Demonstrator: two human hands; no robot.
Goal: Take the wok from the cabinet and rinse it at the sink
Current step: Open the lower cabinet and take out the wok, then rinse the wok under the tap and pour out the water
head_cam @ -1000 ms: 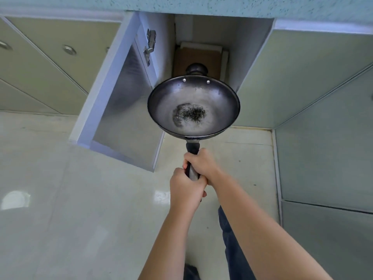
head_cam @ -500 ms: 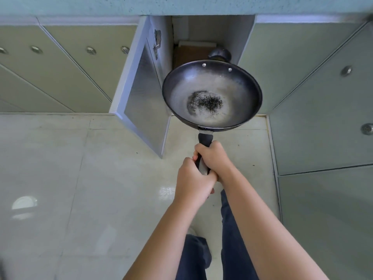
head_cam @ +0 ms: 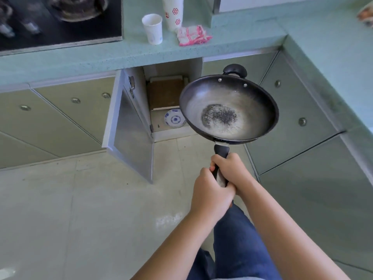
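A dark wok [head_cam: 229,109] with a burnt patch in its middle and a small loop handle at its far rim hangs in the air in front of the open cabinet [head_cam: 169,93]. Its long black handle points toward me. My right hand [head_cam: 230,170] grips the handle nearer the bowl. My left hand [head_cam: 210,195] is wrapped around the handle's end, just below the right. The cabinet door [head_cam: 129,126] stands swung open to the left. No sink is in view.
A wooden board [head_cam: 165,93] and a blue-patterned plate [head_cam: 174,118] stay inside the cabinet. On the green counter [head_cam: 101,55] stand a paper cup [head_cam: 152,28], a stack of cups [head_cam: 173,12] and a pink-edged cloth [head_cam: 193,35]. A stove [head_cam: 56,19] is at the upper left.
The wok has been lifted up and to the right, away from the cabinet opening. My view has risen, so the counter top and stove now show.
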